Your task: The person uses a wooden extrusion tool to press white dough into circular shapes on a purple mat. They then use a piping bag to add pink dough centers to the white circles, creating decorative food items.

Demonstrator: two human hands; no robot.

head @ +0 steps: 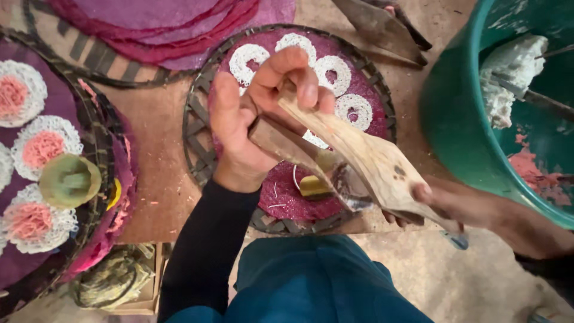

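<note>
Here the left hand (254, 122) and right hand (445, 206) are both clenching a wooden noodle press (350, 161) over the woven tray (200, 128)'s near edge — tilting risks strands dropping crooked onto the white noodle rings (335, 72).

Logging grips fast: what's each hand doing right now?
Left hand: closed on the upper ends of the wooden press.
Right hand: closed on the press's lower end.

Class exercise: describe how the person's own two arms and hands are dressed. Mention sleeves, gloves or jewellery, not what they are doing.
The left hand is bare, with a long, close-fitting black sleeve ending at the wrist. The right hand is also bare; its forearm shows uncovered, with dark fabric only at the frame edge. No gloves, rings or watch are visible.
</note>
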